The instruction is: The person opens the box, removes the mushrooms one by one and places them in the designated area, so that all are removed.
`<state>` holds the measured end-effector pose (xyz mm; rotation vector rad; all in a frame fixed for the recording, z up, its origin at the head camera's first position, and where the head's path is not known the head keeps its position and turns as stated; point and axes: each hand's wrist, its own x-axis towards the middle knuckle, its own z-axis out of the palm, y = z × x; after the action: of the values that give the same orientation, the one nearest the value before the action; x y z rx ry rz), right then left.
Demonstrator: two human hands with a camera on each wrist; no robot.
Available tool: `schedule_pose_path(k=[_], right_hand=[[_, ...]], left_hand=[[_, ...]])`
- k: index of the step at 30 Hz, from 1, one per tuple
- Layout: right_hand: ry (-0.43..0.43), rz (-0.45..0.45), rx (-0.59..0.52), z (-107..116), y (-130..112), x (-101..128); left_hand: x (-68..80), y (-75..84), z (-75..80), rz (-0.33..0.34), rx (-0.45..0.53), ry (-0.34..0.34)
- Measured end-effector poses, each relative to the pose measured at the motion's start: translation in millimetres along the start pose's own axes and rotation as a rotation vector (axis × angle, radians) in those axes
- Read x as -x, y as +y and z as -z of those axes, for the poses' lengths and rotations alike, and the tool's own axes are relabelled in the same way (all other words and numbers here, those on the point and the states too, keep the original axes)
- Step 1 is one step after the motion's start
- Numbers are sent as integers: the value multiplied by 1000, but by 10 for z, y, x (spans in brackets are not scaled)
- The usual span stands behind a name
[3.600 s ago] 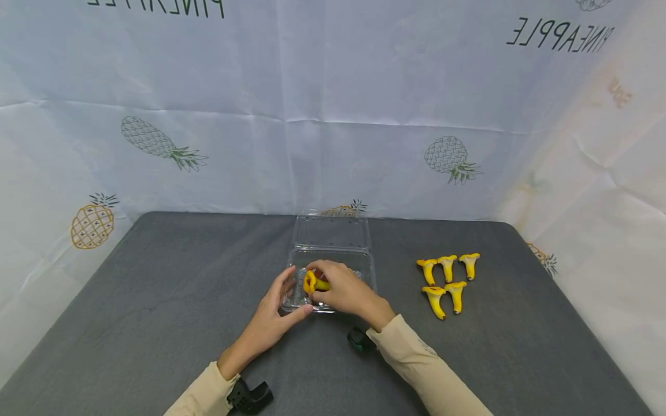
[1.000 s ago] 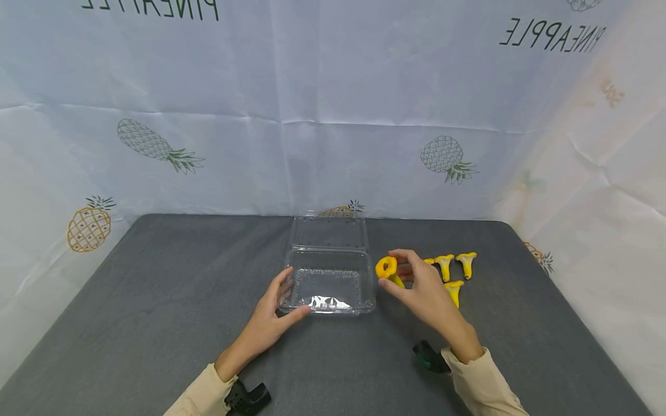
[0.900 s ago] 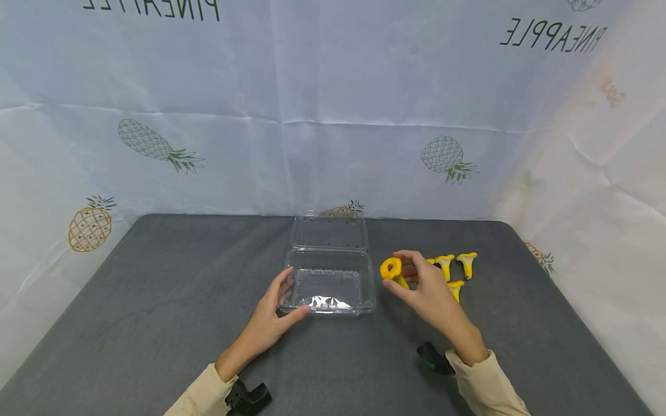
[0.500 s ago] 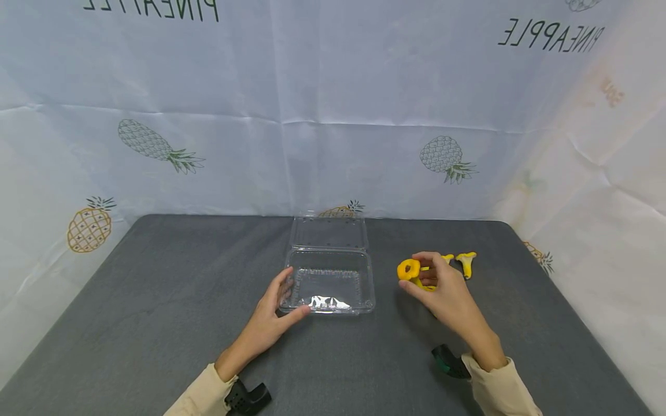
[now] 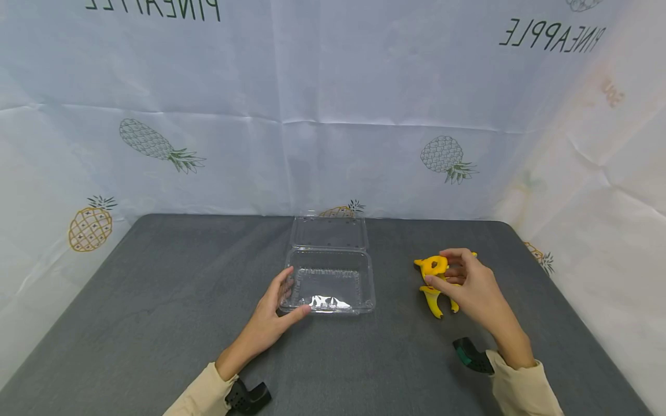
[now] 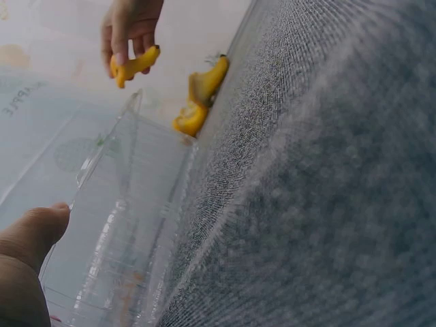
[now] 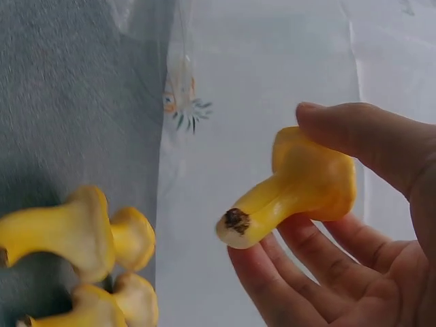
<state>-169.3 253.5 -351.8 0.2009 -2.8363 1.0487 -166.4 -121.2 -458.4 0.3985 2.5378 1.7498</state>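
Nearest to me the two sleeves come in from the table edge; the left hand (image 5: 270,316) rests against the near left corner of the clear plastic box (image 5: 330,287), thumb on the front rim and fingers up along the side wall, only steadying it, not grasping around it. To the right, a little farther, the right hand (image 5: 476,289) pinches one yellow mushroom (image 5: 435,266) between thumb and fingers, the cap toward the palm and the stem end pointing out. It holds this one just above the group of other mushrooms (image 5: 436,300) that lie on the grey table (image 5: 156,300); how many lie there I cannot count well, since the hand covers some. The box tray looks to have nothing in it, and its lid (image 5: 330,232) stands open behind. So I judge the work is at an early point: no mushroom is in the box and all are beside it. Behind all hangs the pineapple cloth (image 5: 333,115).
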Motion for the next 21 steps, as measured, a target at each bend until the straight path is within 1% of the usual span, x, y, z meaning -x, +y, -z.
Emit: schedule_pose_path(k=[5,10,15,21], right_hand=[[-43,-43,-1,104,65,18],[-82,-72,-1,214,144,20],[-98,-108,17,291,261,16],[-102,-159,45,329,396,11]], left_hand=[[0,-6,1,-16,-3,2],[-1,-9,-1,-15,-5,5],[-3,-2,-4,-5,-7,5],[-1,7,-7,7,-6,2]])
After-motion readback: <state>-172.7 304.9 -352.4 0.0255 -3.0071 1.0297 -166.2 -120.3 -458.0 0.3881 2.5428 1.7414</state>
